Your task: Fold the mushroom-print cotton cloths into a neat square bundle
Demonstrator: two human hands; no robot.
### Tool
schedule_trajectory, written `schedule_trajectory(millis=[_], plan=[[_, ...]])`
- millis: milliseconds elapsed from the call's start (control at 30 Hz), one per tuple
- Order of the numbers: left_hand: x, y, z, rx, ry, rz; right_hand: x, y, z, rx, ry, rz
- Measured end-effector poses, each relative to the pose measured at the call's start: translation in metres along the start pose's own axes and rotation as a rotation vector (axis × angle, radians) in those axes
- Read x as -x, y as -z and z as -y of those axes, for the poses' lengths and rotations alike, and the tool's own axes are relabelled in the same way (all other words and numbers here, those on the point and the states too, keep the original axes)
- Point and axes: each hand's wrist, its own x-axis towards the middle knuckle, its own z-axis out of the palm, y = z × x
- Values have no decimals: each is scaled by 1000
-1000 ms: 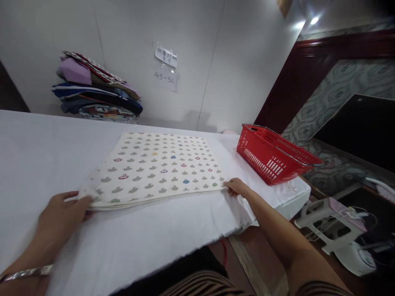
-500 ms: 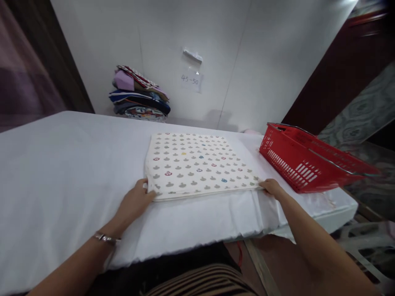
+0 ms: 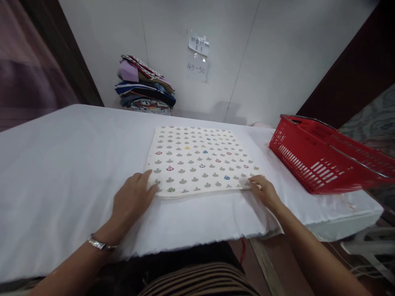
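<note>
On white cloth (image 3: 77,164) | layered, rectangular printed fabric (image 3: 197,159) | left grip (image 3: 131,201), right grip (image 3: 267,192): pinching near corners

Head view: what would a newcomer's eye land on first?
Probably the bright red basket at the right of the white-covered table. Next, the pale patterned cloth in the middle, with the left hand and right hand at its near corners. Then the fabric stack, back left.

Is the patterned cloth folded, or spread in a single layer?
Folded, it appears: the cloth lies flat, but a second edge shows beneath its near edge, between the left hand and right hand.
</note>
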Motion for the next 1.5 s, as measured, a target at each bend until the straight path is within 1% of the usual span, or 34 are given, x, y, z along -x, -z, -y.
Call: schedule_trajectory(millis=[33,67,133,167,233,333,467,533,633,700,800,900,1000,1133,1200,1300,1367,1433,1500], plan=[[-1,-2,-6,18,-132,-37,-4,-5,11,-84,81,35],[-3,-4,-13,59,-271,-40,-8,-9,22,-135,159,80],[-8,-11,-31,159,-507,33,-19,-17,39,-159,294,167],[-10,-16,-40,197,-583,80,-25,-20,46,-152,343,204],[-16,-25,-55,232,-655,158,-35,-26,55,-131,401,261],[-20,-36,-65,241,-662,216,-42,-33,62,-101,423,290],[-19,-43,-63,284,-645,190,-38,-44,65,-66,391,236],[-17,-45,-61,281,-628,152,-33,-49,65,-76,362,166],[-16,-46,-62,209,-616,65,-28,-56,66,-69,336,6],[-16,-47,-64,155,-633,9,-27,-60,66,-29,350,-53],[-14,-49,-65,74,-680,-32,-28,-63,66,26,387,-18],[-11,-51,-64,9,-719,-21,-27,-63,66,31,405,32],[-9,-52,-64,-5,-743,-1,-26,-61,67,14,417,36],[-11,-52,-64,-14,-724,-16,-26,-60,69,20,412,34],[-12,-52,-65,-10,-704,-19,-27,-58,69,48,404,61],[-12,-52,-65,33,-681,8,-30,-54,68,89,411,125],[-13,-51,-65,58,-676,32,-32,-52,68,106,432,145],[-16,-49,-65,51,-685,24,-35,-50,67,120,457,125],[-20,-46,-64,25,-686,-41,-39,-50,68,139,461,32]])
